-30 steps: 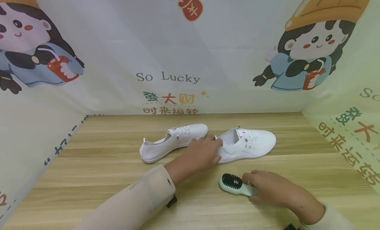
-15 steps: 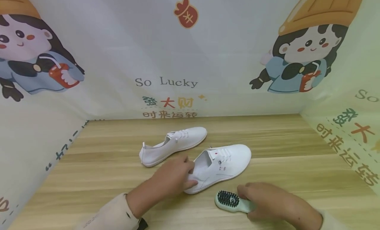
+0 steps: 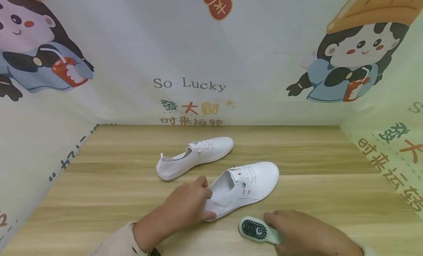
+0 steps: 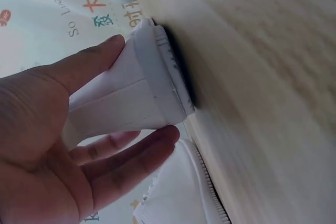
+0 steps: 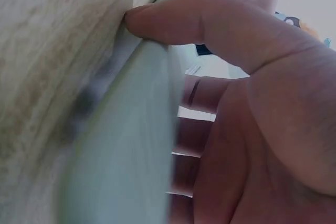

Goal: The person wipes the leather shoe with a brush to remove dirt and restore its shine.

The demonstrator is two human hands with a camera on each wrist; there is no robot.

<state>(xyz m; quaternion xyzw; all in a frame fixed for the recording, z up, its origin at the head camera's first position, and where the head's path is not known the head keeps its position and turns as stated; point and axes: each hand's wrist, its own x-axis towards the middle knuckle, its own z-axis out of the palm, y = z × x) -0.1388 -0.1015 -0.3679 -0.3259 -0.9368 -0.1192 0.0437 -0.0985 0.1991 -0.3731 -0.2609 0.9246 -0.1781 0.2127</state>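
Note:
A white lace-up shoe (image 3: pixel 261 182) sits sole down on the wooden surface, its toe pointing away to the right. My left hand (image 3: pixel 180 206) holds it by the heel; in the left wrist view the thumb lies on one side of the heel (image 4: pixel 126 93) and the fingers on the other. A pale green brush (image 3: pixel 254 228) lies near the shoe, dark bristles facing up. Its handle is gripped by my right hand (image 3: pixel 302 232), which hides the far end. The right wrist view has the handle (image 5: pixel 123 140) close up between thumb and fingers.
Behind the held shoe stands a second white shoe (image 3: pixel 211 151), toe to the right. A printed cloth backdrop (image 3: pixel 257 65) encloses the wooden surface (image 3: pixel 314 149) at the back and both sides.
My left hand has brought the held shoe toward me and to the left, away from the second shoe. The right hand and brush have come slightly nearer the front.

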